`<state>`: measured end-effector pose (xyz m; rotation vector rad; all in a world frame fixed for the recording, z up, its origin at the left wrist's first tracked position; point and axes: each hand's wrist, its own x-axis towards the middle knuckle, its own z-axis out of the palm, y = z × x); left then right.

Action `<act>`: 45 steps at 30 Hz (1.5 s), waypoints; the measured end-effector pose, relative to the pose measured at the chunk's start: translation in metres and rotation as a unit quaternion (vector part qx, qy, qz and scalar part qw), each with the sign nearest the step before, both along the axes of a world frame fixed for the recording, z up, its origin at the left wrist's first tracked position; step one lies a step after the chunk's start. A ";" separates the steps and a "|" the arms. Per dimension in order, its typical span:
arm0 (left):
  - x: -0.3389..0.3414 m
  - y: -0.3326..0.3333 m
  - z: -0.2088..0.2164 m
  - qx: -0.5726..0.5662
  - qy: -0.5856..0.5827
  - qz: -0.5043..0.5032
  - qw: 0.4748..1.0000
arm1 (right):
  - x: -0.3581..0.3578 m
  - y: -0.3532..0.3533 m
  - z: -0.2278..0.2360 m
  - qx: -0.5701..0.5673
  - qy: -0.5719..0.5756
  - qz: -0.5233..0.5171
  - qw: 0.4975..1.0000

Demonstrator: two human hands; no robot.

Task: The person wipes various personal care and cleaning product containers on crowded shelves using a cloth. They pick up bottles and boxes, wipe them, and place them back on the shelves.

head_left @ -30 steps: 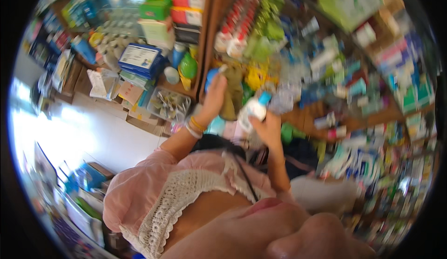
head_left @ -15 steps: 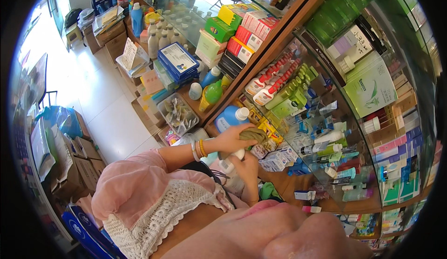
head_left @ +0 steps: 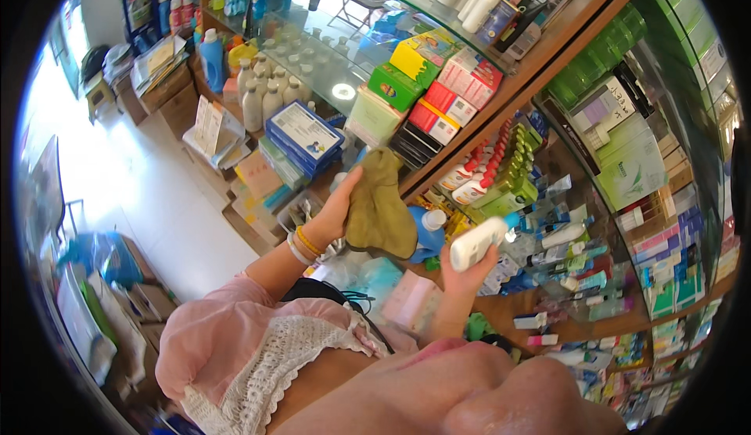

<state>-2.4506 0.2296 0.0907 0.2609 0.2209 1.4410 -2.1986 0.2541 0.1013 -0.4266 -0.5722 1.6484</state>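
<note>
An olive-green cloth (head_left: 379, 210) hangs spread out from my left hand (head_left: 336, 208), whose fingers are partly hidden behind it. Yellow and white bracelets circle that wrist. My right hand (head_left: 468, 276) is wrapped round a white bottle (head_left: 479, 245) with a blue cap, held tilted toward the shelf on the right. Cloth and bottle are apart. Between them, farther back, stands a large blue bottle (head_left: 428, 231) with a white cap, partly covered by the cloth.
A glass shelf (head_left: 579, 231) crowded with small bottles and tubes lies to the right, with a wooden post (head_left: 540, 63) beside it. Stacked boxes (head_left: 442, 83) and blue flat boxes (head_left: 303, 138) stand beyond my hands. Cardboard cartons (head_left: 168, 91) line the floor at left.
My hands have moved apart. The cloth, bunched round the white bottle before, is now opened out in my left hand, while my right hand has carried the bottle up and right.
</note>
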 end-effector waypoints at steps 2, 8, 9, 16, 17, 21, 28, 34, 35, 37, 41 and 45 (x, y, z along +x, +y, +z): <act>-0.041 -0.009 -0.012 -0.010 0.032 0.017 0.999 | -0.045 0.013 0.020 0.117 -0.038 -0.029 0.992; -0.122 -0.029 -0.023 -0.055 0.012 0.036 0.998 | -0.142 0.067 0.151 0.307 -0.332 -0.217 0.865; -0.131 -0.031 -0.022 -0.052 -0.005 0.034 0.998 | -0.159 0.083 0.173 0.312 -0.375 -0.258 0.834; -0.167 -0.029 -0.035 -0.063 -0.010 0.037 0.997 | -0.226 0.224 0.255 0.280 -0.748 -0.412 0.438; -0.170 -0.028 -0.041 -0.070 -0.009 0.042 0.997 | -0.229 0.233 0.252 0.271 -0.758 -0.410 0.429; -0.187 -0.027 -0.040 -0.085 -0.018 0.062 0.994 | -0.242 0.262 0.237 0.274 -0.761 -0.440 0.391; -0.198 -0.016 -0.045 -0.073 -0.047 0.043 0.995 | -0.267 0.267 0.241 0.211 -0.783 -0.454 0.370; -0.202 -0.016 -0.050 -0.086 -0.034 0.021 0.995 | -0.265 0.263 0.230 0.206 -0.786 -0.457 0.360; -0.204 -0.013 -0.049 -0.088 -0.045 0.002 0.995 | -0.265 0.263 0.231 0.204 -0.781 -0.465 0.365; -0.206 -0.016 -0.052 -0.106 -0.047 0.007 0.993 | -0.268 0.259 0.224 0.218 -0.774 -0.468 0.366; -0.213 -0.030 -0.055 -0.106 -0.065 0.012 0.992 | -0.254 0.247 0.224 0.214 -0.772 -0.461 0.381; -0.236 -0.057 -0.071 -0.118 -0.099 0.110 0.982 | -0.250 0.220 0.199 0.331 -0.643 -0.438 0.534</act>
